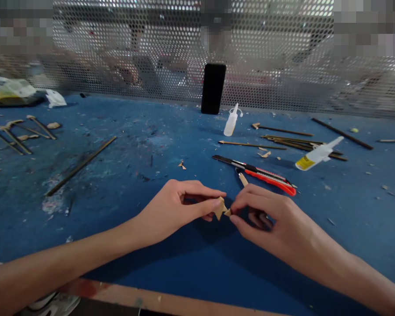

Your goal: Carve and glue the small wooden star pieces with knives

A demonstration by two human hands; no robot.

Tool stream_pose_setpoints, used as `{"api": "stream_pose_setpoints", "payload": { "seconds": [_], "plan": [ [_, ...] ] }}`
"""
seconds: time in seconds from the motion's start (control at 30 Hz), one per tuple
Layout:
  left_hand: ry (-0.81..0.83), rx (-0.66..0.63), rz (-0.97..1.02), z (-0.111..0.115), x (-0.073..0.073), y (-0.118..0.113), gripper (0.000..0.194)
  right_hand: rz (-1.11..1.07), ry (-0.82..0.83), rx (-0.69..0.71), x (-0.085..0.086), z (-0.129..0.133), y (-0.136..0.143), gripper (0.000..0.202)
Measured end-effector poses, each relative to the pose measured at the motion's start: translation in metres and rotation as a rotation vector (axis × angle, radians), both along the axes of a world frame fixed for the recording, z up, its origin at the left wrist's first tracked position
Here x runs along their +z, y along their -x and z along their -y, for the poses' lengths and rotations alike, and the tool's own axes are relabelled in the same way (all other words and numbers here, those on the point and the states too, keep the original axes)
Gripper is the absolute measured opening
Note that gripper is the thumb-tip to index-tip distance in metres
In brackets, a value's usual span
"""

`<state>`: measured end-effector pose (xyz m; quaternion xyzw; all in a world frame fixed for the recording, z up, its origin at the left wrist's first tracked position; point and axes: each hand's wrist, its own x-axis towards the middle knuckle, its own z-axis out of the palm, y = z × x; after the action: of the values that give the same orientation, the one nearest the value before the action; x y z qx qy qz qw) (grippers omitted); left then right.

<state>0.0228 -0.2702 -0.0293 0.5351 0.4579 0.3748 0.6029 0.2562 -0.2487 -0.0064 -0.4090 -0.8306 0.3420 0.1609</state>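
Note:
My left hand (pixel 184 202) pinches a small pale wooden piece (pixel 219 209) between thumb and fingertips, low over the blue table. Against its right side is a smaller wooden chip (pixel 228 213), pinched by the thumb and index finger of my right hand (pixel 266 210). The two pieces appear to touch. A pale wooden stick with a dark tip (pixel 243 179) shows just beyond my right hand, partly hidden by it. Behind that lies a red and black utility knife (pixel 266 176). Small wood scraps (pixel 182 165) rest beyond my left hand.
A white glue bottle (pixel 230 123) stands before an upright black phone (pixel 213 88) at the perforated metal screen (pixel 144 61). Another glue bottle (pixel 318 154) leans over thin sticks (pixel 296 141) at right. One long stick (pixel 82 166) and several tipped sticks (pixel 19 136) lie left.

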Motion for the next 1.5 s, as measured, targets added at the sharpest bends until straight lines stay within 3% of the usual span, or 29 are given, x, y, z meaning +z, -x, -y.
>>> {"api": "stream_pose_setpoints", "payload": {
  "seconds": [0.9, 1.5],
  "plan": [
    [-0.078, -0.103, -0.188, 0.0063, 0.0008, -0.0029, 0.020, 0.076, -0.006, 0.088, 0.0019, 0.0037, 0.0035, 0.008],
    [-0.036, -0.058, -0.136, 0.0066, 0.0022, -0.0033, 0.020, 0.070, 0.036, 0.072, 0.0043, 0.0030, 0.0023, 0.008]
  ]
}}
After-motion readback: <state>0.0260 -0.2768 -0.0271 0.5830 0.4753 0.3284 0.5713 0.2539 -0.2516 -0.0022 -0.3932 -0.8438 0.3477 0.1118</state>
